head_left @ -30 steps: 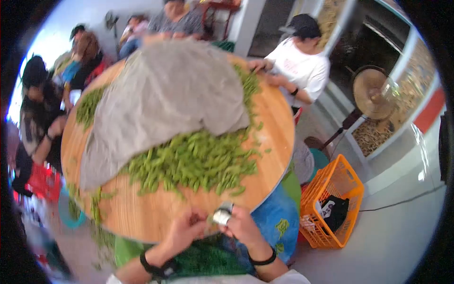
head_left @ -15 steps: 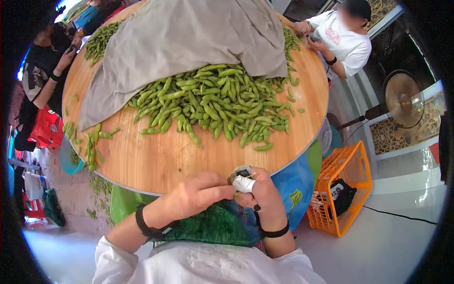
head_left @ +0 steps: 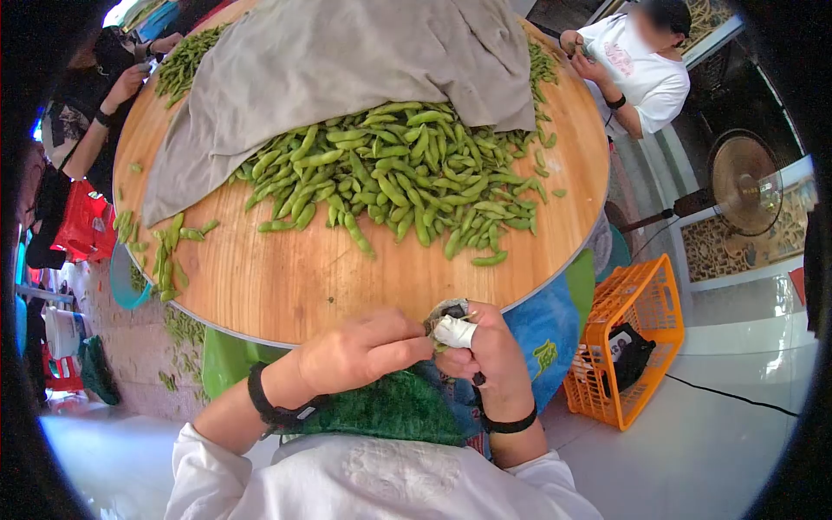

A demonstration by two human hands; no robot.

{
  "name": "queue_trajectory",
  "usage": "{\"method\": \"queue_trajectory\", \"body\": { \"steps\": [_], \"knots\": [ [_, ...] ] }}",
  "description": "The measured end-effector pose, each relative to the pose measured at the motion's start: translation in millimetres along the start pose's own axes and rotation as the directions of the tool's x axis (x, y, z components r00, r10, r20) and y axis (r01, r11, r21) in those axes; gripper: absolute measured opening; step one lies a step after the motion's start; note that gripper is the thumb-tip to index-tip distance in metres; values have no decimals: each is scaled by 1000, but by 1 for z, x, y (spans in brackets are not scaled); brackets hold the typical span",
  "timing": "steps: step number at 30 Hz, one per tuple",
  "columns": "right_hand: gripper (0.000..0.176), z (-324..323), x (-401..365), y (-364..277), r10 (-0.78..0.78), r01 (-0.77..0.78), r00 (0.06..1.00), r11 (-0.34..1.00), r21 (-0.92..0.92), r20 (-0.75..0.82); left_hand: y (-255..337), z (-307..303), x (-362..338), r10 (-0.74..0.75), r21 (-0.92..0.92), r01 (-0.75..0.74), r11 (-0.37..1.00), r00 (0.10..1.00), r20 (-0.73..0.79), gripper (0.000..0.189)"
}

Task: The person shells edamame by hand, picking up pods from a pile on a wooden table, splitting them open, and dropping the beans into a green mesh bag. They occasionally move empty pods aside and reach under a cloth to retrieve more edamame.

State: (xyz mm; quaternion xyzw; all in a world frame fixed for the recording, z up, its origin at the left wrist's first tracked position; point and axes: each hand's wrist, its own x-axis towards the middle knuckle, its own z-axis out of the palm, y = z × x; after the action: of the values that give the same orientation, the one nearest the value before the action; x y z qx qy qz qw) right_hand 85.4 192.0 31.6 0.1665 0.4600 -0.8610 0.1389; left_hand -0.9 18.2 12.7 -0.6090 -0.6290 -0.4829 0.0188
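Observation:
My left hand [head_left: 360,351] is closed at the front edge of the round wooden table [head_left: 260,290], fingertips pinched beside my right hand; what they hold, if anything, is too small to name. My right hand [head_left: 490,347] has curled fingers, with white tape [head_left: 453,332] round one digit and something dark and greyish at the fingertips that I cannot make out. Beyond both hands lies a large heap of green pods [head_left: 390,178], partly covered by a grey cloth [head_left: 329,65].
Loose pods [head_left: 169,256] lie at the table's left edge. An orange crate [head_left: 637,347] holding a black item stands right, near a fan [head_left: 744,182]. One person [head_left: 637,65] is at the upper right, another [head_left: 87,130] at the upper left. A green mesh [head_left: 390,407] covers my lap.
Both hands stay together at the table edge, with small finger movements. The view has shifted slightly. The person at the upper right has raised their hands a little, off the table's edge.

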Motion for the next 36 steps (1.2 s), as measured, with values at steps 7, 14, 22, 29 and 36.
{"method": "queue_trajectory", "body": {
  "steps": [7, 14, 22, 29, 36],
  "knots": [
    [17, -14, -1, -3, -103, 123, 985, 981, 147, -140, 6, 2, 4, -262, -186, 277, 943, 960, 99, 16],
    [6, -1, -11, -12, -218, 131, 963, 891, -434, -158, 27, -8, 6, -560, -179, 597, 782, 799, 218, 14],
    [26, 22, -13, -2, -339, 191, 941, 551, -812, -9, 43, -60, -24, -805, -164, 796, 583, 593, 16, 8],
    [15, 9, -13, 1, -364, 188, 928, 643, -743, -80, 50, -149, -29, -641, 787, 593, 173, 674, -367, 18],
    [16, 23, -8, 11, -253, 173, 967, 654, -736, 2, -52, -117, -23, -505, 670, 382, 636, 863, -12, 19]
  ]
}}
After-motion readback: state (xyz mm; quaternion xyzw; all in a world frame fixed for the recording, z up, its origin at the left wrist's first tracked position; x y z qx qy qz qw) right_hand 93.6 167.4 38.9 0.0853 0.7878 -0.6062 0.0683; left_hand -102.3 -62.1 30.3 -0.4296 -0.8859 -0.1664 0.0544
